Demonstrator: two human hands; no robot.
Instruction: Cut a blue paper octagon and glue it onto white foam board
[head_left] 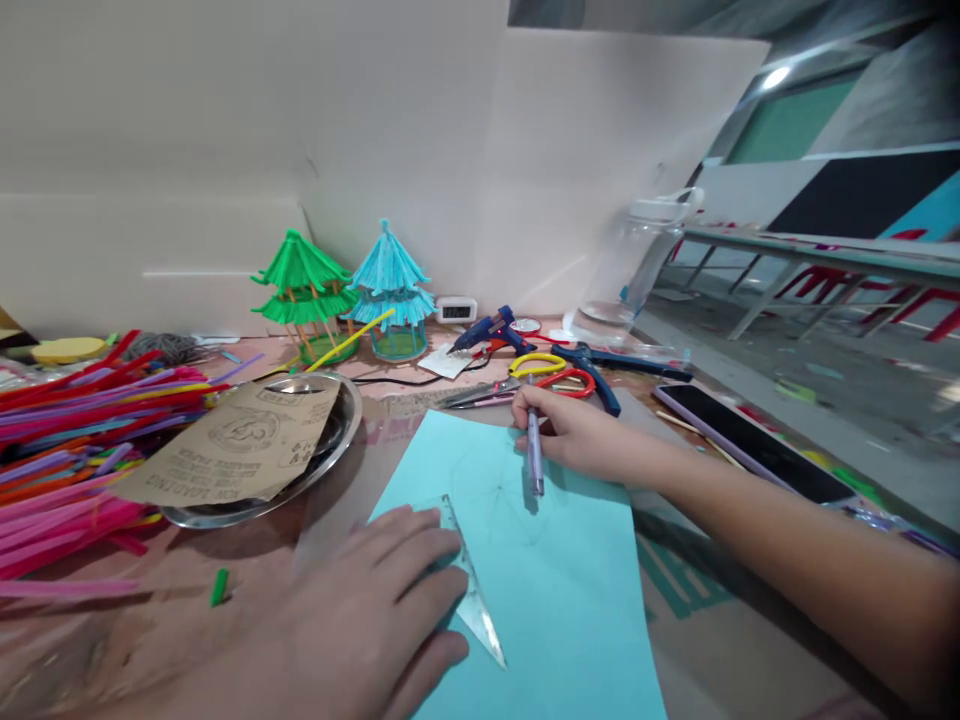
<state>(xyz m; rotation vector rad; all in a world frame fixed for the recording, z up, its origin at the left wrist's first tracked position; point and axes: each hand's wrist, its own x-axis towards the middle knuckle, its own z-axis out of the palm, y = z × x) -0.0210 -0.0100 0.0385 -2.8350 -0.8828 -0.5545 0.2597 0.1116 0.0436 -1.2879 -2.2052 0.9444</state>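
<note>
A light blue paper sheet (555,590) lies on the table in front of me, with faint pencil lines on it. My left hand (367,610) presses flat on a clear triangular ruler (472,590) at the sheet's left edge. My right hand (577,430) holds a purple pen (534,450) with its tip down on the sheet, a short way right of the ruler.
A metal plate (330,450) with brown sandpaper (240,445) sits at the left, beside a pile of coloured straws (75,440). Behind stand green (304,290) and blue (390,290) straw pagodas, a glue gun (491,330), scissors (540,375), a phone (750,440) and a clear jar (637,260).
</note>
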